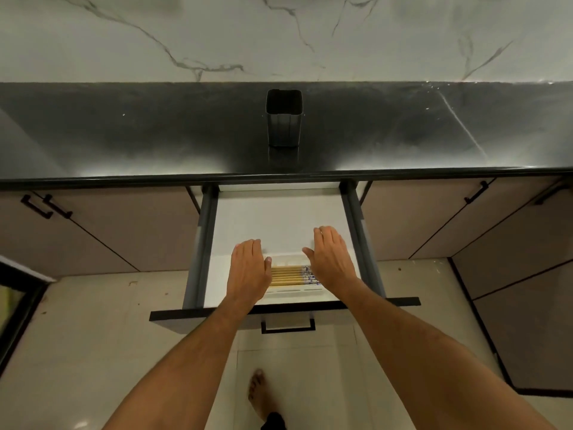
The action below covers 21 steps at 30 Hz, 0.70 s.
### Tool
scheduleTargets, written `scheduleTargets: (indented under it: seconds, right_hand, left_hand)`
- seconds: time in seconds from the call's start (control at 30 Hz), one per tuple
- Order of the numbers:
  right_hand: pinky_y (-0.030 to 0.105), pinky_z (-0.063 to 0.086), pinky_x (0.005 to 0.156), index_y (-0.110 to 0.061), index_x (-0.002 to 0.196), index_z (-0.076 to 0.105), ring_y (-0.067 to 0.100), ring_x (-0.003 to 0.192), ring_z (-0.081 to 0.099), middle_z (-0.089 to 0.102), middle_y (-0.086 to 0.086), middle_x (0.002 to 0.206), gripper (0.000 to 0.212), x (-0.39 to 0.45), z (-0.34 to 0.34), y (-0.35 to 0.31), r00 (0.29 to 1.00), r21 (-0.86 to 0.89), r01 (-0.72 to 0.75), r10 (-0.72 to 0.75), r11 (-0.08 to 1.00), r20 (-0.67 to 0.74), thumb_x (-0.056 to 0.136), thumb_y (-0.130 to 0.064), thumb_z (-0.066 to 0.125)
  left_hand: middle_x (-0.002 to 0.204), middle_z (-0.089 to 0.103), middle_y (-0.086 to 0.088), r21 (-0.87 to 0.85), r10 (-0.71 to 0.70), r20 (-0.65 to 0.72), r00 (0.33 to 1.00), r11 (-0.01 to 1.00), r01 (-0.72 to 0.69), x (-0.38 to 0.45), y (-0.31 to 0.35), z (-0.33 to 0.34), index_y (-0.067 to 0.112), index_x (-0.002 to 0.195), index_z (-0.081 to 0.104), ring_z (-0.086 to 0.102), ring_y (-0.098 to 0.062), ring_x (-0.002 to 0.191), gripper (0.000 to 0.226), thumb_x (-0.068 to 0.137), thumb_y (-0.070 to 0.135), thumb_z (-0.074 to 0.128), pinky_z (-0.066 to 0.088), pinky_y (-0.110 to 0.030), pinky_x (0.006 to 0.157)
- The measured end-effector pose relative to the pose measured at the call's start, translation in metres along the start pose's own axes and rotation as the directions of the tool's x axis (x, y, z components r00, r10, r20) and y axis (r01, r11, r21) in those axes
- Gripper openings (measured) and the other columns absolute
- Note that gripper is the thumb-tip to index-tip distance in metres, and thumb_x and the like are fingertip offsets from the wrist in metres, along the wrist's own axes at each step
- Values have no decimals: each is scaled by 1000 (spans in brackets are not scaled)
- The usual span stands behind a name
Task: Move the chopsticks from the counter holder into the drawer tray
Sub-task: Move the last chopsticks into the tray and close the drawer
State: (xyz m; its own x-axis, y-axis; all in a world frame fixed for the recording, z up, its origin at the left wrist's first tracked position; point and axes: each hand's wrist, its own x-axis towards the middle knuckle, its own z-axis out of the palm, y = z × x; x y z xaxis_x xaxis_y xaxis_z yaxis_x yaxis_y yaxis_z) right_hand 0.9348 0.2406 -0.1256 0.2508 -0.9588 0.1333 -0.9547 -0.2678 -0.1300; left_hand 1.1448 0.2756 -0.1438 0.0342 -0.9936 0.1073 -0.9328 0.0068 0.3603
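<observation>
Wooden chopsticks (286, 276) lying side by side in white tray (293, 293), inside open drawer (273, 221).
Left to right: left hand (248, 268) flat over tray's left end, fingers straight and together, gripping nothing; chopsticks between the hands, patterned ends toward the right; right hand (330, 259) flat over tray's right end, fingers straight, thumb spread. Steel holder (284, 119) upright on black counter (124, 135), behind drawer.

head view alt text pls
Two open hands, left hand and right hand, hover over chopsticks lying in a white tray inside an open drawer; a metal holder stands on the dark counter.
</observation>
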Motion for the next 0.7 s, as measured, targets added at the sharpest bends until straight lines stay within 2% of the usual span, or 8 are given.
scheduleTargets:
  seconds: [0.2,0.33,0.4,0.53,0.7]
  right_hand:
    - [43,45,106,-5,137,44,28,120,50,54,12,129,55,-49,-23,6,1000,-55,17,-17,998,-10,100,-45,50]
    - [40,45,104,-5,136,44,26,116,50,54,10,126,55,-89,-29,5,999,-53,44,-45,998,-21,99,-46,52]
    - [42,44,106,-4,138,44,27,120,49,54,12,128,56,-106,-30,-3,998,-56,57,-58,997,-14,100,-44,52]
    - [46,41,111,-2,142,43,32,130,47,52,16,137,59,-137,-25,-21,997,-66,72,-69,995,35,100,-43,51]
    - [46,42,111,-1,141,47,33,129,52,56,18,136,55,-177,-4,-41,991,-36,120,-118,992,54,102,-40,50]
  left_hand:
    - [125,59,-10,59,99,-52,994,994,-96,-51,29,-5,8,131,52,54,-25,116,40,96,28,54,39,-41,111]
    - [128,58,-10,65,116,-45,992,991,-113,-94,47,-5,6,133,51,53,-26,119,44,94,27,57,37,-42,114]
    - [127,57,-11,72,144,-50,988,987,-141,-114,48,-7,5,133,51,52,-26,118,44,95,26,53,36,-40,114]
    - [129,58,-12,62,116,-19,993,992,-114,-145,50,-8,5,134,51,52,-27,120,44,96,27,53,38,-40,113]
    - [137,56,-16,63,157,17,987,985,-158,-175,40,5,1,139,50,50,-32,132,49,97,26,55,31,-45,120]
